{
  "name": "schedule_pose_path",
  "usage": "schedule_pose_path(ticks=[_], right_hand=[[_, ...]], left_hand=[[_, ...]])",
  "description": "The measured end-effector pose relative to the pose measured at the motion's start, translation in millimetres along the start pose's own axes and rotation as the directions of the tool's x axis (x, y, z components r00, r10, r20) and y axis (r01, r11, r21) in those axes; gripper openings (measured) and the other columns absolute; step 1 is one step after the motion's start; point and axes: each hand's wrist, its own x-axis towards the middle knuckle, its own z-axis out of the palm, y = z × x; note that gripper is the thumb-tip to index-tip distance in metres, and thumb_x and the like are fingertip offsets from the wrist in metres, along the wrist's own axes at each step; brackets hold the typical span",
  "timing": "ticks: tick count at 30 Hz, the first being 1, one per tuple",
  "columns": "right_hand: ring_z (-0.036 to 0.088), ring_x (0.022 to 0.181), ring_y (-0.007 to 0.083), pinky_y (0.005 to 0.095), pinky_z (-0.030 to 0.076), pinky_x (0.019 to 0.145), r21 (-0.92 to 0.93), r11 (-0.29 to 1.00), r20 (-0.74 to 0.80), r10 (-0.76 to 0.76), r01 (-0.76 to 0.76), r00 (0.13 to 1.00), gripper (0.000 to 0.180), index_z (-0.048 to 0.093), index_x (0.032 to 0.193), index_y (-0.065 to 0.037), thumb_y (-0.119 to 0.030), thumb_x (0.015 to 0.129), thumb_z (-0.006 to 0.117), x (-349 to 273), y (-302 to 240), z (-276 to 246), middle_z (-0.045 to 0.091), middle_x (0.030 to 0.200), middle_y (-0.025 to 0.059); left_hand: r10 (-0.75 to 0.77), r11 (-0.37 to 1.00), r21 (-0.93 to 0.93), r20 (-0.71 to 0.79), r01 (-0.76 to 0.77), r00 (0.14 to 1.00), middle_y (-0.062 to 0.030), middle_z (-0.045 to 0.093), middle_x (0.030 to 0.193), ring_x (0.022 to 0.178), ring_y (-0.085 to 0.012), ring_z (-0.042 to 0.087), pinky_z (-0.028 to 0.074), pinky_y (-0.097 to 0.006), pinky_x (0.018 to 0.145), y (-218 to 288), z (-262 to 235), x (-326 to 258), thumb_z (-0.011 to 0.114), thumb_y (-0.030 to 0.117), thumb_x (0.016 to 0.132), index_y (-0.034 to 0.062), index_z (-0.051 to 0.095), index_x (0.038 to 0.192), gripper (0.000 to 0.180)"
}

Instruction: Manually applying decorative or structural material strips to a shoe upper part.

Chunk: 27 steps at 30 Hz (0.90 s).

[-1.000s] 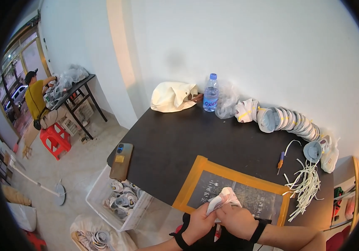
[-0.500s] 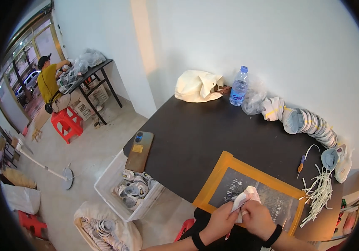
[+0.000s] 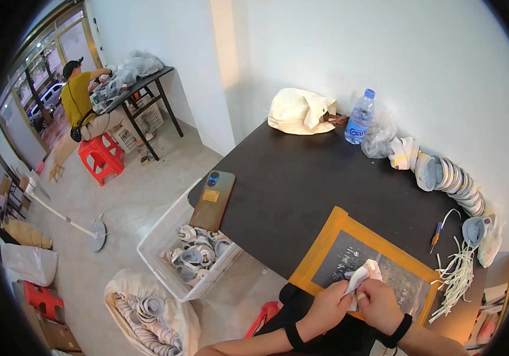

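Both hands, left hand (image 3: 327, 307) and right hand (image 3: 378, 305), work at the table's (image 3: 290, 178) near edge, fingers pinching a white mask (image 3: 361, 276) over the mat (image 3: 366, 261); bare tabletop beyond. The view has swung left since earlier.

- L hand (image 3: 328, 307): lower centre of frame, fingers curled shut, black wristband.
- R hand (image 3: 378, 304): just beside it, touching, fingers closed, black wristband.
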Motion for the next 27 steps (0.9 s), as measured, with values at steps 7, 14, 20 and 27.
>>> schedule_pose_path(ticks=[7, 14, 20, 27], right_hand=[[0.063, 0.074, 0.0321, 0.0415, 0.053, 0.059, -0.341, 0.925, 0.054, -0.157, 0.166, 0.986, 0.019, 0.055, 0.092, -0.007, -0.007, 0.075, 0.062, -4.8, -11.8, -11.1, 0.056, 0.086, 0.0122], [0.063, 0.073, 0.0298, 0.0397, 0.053, 0.06, -0.32, 0.938, 0.007, -0.139, 0.133, 0.99, 0.017, 0.054, 0.091, -0.006, -0.008, 0.076, 0.062, -14.7, -7.1, -9.0, 0.055, 0.086, 0.0114], [0.062, 0.077, 0.0342, 0.0409, 0.054, 0.064, -0.192, 0.98, -0.06, -0.053, 0.04, 0.997, 0.017, 0.053, 0.092, -0.005, -0.008, 0.077, 0.061, -18.8, 1.9, -0.4, 0.056, 0.088, 0.0139], [0.062, 0.08, 0.0378, 0.044, 0.053, 0.067, 0.017, 1.0, -0.107, -0.006, 0.008, 0.994, 0.014, 0.054, 0.091, -0.003, -0.007, 0.078, 0.059, -7.5, 3.2, 3.4, 0.058, 0.09, 0.0171]], left_hand=[[-0.179, 0.973, -0.154, -0.023, 0.174, 0.984, -0.0104, 0.066, 0.084, 0.058, -0.0139, 0.063, 0.049, -0.029, 0.054, 14.7, -5.2, 5.3, 0.062, 0.019, 0.092, 0.0029, 0.057, 0.117, 0.03], [0.03, 0.986, 0.161, 0.03, -0.034, 0.999, -0.0186, 0.065, 0.093, 0.087, -0.0341, 0.064, 0.05, -0.038, 0.076, 5.1, -8.3, 8.9, 0.063, 0.014, 0.088, 0.0019, 0.062, 0.108, 0.023], [0.138, 0.969, 0.194, 0.096, -0.155, 0.986, -0.0177, 0.064, 0.089, 0.085, -0.0372, 0.061, 0.049, -0.042, 0.073, 11.3, -9.2, 8.0, 0.061, 0.011, 0.089, 0.0013, 0.063, 0.105, 0.019], [0.127, 0.963, 0.235, 0.03, -0.13, 0.991, -0.0197, 0.061, 0.086, 0.082, -0.0397, 0.06, 0.048, -0.044, 0.07, 9.5, -6.3, 5.5, 0.061, 0.01, 0.089, -0.0004, 0.062, 0.099, 0.014]])
